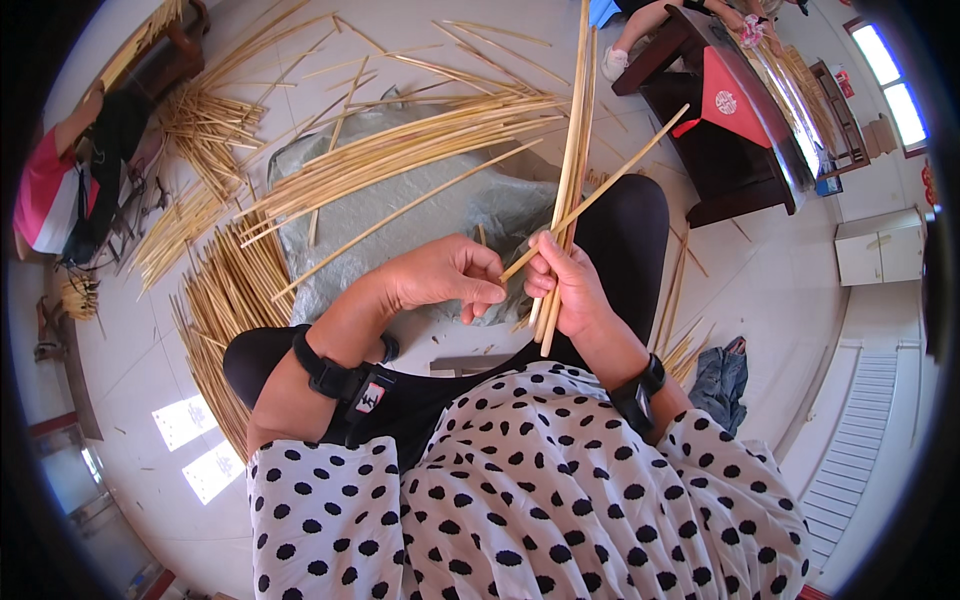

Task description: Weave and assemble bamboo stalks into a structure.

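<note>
The bundle of pale sticks (572, 150) is found in front of the person, slightly right of centre, its long ends pointing far and its near ends uneven. A single stick (630, 160) crosses it at a slant, near end to the left, far end out to the right.

The right hand (572, 285) is closed around the bundle close to its near ends. The left hand (445, 272) is loosely curled, its fingertips at the near end of the single stick; whether they pinch it cannot be told.

In this inspection's judgement, sound handling calls for a firm but uncrushing right grip, since the sticks look slender and long. The left fingertips should steer the slanting stick from close to its end, and its far tip warrants watching, as a small turn there swings wide. Tapping the near ends level would correct the unevenness.

Beyond the hands lies grey sheeting (470, 205) bearing a layer of loose sticks (400, 150). A dense stack of sticks (225, 310) lies to the left. Far right, a co-worker's hand (735, 20) is at a dark table (740, 170).
</note>
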Demonstrator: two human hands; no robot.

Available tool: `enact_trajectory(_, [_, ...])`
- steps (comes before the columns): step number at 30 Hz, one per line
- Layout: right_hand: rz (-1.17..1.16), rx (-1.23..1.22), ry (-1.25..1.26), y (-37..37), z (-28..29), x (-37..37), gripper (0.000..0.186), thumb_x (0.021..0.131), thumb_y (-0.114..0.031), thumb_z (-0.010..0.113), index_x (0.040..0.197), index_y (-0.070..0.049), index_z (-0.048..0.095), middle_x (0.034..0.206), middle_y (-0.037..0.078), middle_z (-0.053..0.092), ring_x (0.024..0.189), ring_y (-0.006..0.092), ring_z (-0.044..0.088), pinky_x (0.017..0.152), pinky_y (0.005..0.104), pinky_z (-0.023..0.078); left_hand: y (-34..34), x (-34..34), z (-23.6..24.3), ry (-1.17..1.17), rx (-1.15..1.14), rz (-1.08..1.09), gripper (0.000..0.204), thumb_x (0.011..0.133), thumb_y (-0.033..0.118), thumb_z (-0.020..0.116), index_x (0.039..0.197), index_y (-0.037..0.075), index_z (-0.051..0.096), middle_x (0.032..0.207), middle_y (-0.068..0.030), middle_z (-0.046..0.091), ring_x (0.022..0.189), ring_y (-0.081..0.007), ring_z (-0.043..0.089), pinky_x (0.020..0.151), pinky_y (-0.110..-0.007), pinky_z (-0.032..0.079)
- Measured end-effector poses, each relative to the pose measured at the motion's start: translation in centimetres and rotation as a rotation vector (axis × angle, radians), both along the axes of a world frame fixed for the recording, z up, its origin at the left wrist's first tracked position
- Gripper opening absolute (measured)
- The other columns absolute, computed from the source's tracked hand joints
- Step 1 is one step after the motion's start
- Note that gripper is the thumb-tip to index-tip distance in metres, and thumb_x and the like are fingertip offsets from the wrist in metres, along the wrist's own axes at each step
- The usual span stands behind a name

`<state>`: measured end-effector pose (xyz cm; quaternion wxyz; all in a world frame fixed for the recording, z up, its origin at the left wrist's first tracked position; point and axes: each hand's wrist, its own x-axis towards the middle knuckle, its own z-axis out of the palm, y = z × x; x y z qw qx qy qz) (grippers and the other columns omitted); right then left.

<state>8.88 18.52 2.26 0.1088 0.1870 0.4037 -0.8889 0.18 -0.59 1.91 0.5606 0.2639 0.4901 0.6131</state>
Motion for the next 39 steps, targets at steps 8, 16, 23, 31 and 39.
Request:
enact_trajectory(8, [-0.011, 0.008, -0.01, 0.0, -0.5, 0.1, 0.021, 0.087, -0.026, 0.065, 0.086, -0.009, 0.054, 0.065, -0.003, 0.043, 0.053, 0.0058, 0.039, 0.048, 0.0197, 0.033, -0.1, 0.2, -0.1, -0.042, 0.033, -0.003, 0.028, 0.091, 0.026, 0.056, 0.086, -0.001, 0.06, 0.064, -0.007, 0.058, 0.058, -0.0141, 0.058, 0.054, -0.026, 0.048])
enact_trajectory(16, [-0.006, 0.052, 0.013, -0.2, -0.2, 0.0, 0.019, 0.087, -0.024, 0.064, 0.083, -0.01, 0.052, 0.063, -0.004, 0.041, 0.052, 0.0058, 0.037, 0.048, 0.0203, 0.032, -0.1, 0.1, -0.2, -0.024, 0.005, 0.003, 0.035, 0.093, 0.032, 0.051, 0.086, -0.001, 0.061, 0.065, -0.0093, 0.06, 0.059, -0.0161, 0.059, 0.055, -0.027, 0.048])
enact_trajectory(23, [0.041, 0.083, 0.073, -0.1, 0.1, 0.1, 0.017, 0.088, -0.022, 0.063, 0.088, -0.007, 0.054, 0.062, -0.004, 0.04, 0.052, 0.0062, 0.036, 0.048, 0.0209, 0.031, -0.1, 0.0, -0.6, -0.076, 0.028, 0.059, 0.034, 0.093, 0.031, 0.051, 0.085, -0.001, 0.061, 0.064, -0.0093, 0.059, 0.058, -0.017, 0.059, 0.055, -0.027, 0.048])
enact_trajectory(31, [0.03, 0.116, 0.077, -0.1, 0.4, 0.1, 0.017, 0.088, -0.02, 0.063, 0.092, -0.005, 0.057, 0.061, -0.004, 0.041, 0.05, 0.0057, 0.035, 0.048, 0.0207, 0.031, -0.1, -0.3, -0.6, 0.113, -0.091, 0.037, 0.019, 0.084, 0.016, 0.067, 0.077, 0.001, 0.059, 0.064, -0.0031, 0.059, 0.057, -0.0109, 0.057, 0.054, -0.023, 0.047])
enact_trajectory(39, [-0.05, 0.145, 0.064, 0.8, 0.7, -0.1, 0.019, 0.087, -0.02, 0.064, 0.093, -0.003, 0.058, 0.061, -0.004, 0.041, 0.049, 0.0054, 0.035, 0.047, 0.021, 0.03, -0.3, -0.8, -0.7, 0.23, -0.135, -0.082, 0.022, 0.083, 0.018, 0.068, 0.073, 0.001, 0.058, 0.064, -0.0027, 0.058, 0.059, -0.0106, 0.058, 0.054, -0.024, 0.047])
